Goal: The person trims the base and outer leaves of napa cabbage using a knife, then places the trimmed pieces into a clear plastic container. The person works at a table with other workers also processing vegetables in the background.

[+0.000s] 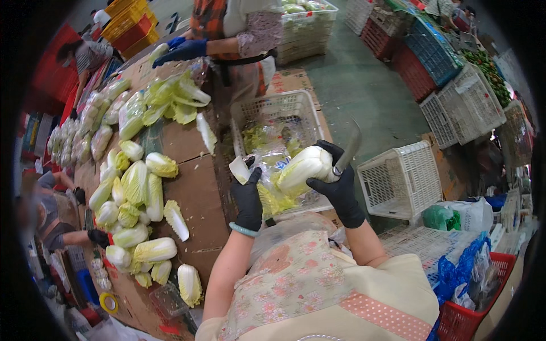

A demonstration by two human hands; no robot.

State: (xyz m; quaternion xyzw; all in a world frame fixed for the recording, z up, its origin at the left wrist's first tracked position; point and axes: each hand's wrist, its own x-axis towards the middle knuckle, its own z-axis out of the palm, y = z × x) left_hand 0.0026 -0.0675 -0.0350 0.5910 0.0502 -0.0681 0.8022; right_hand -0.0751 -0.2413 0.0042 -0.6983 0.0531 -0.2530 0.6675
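Observation:
Before my body, my right hand [339, 187], in a black glove, grips a pale napa cabbage [303, 169] together with a knife [349, 147] whose curved blade points up and away from the cabbage. My left hand [248, 198], also black-gloved, pinches a loose white cabbage leaf [240, 169] just left of the cabbage, apart from it. Below both hands stands a white plastic crate [277, 100] holding leaf scraps and clear plastic wrap. On the cardboard-covered table [194, 179] to the left lies a heap of napa cabbages [135, 183].
Wrapped cabbages [132, 115] and loose outer leaves [175, 100] lie further along the table. A co-worker in blue gloves [181, 51] stands ahead, and another person's gloved hand [99, 238] reaches in from the left. At right are a white crate [399, 181] and a red basket [465, 319].

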